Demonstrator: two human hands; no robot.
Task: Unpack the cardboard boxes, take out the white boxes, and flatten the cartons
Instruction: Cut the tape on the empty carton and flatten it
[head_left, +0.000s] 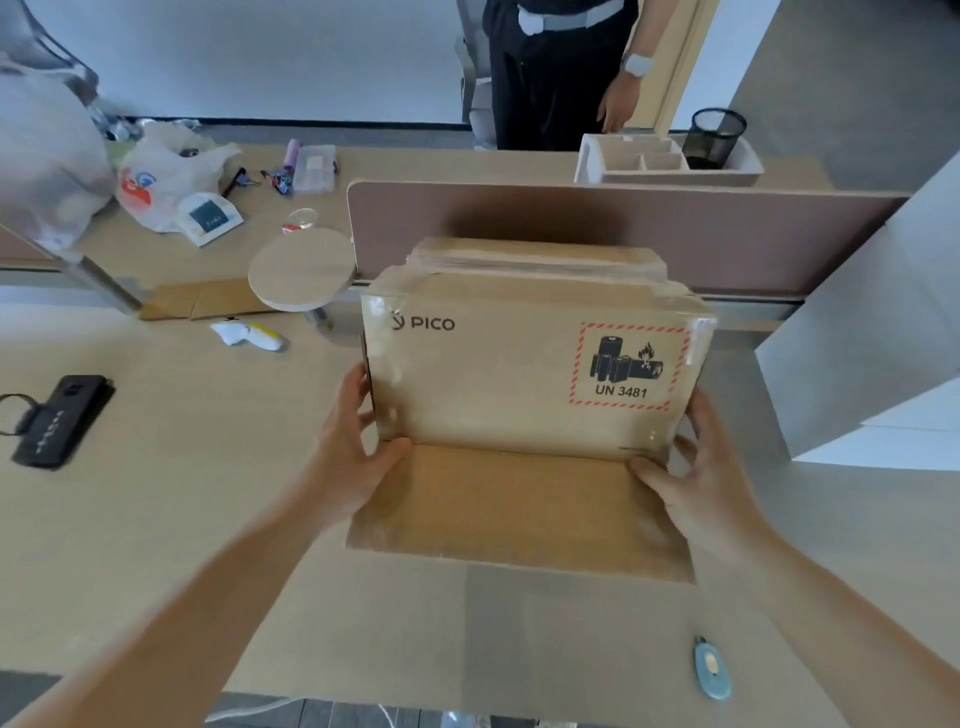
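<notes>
Between left hand (358, 457) and right hand (698, 483), cardboard box (519, 374)

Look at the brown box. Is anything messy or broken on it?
The clear tape along the top of the box is wrinkled and bunched, ragged at the right corner. One flap lies open on the desk between the left hand and right hand, which hold the box's sides. Nothing looks spilled.

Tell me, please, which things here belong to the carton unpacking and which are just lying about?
Job: cardboard box, gripped at its sides by the left hand and right hand; its open flap; flat cardboard piece behind.
Lying about: black device, plastic bag, mesh pen cup, white-and-yellow tool, small blue object.
</notes>
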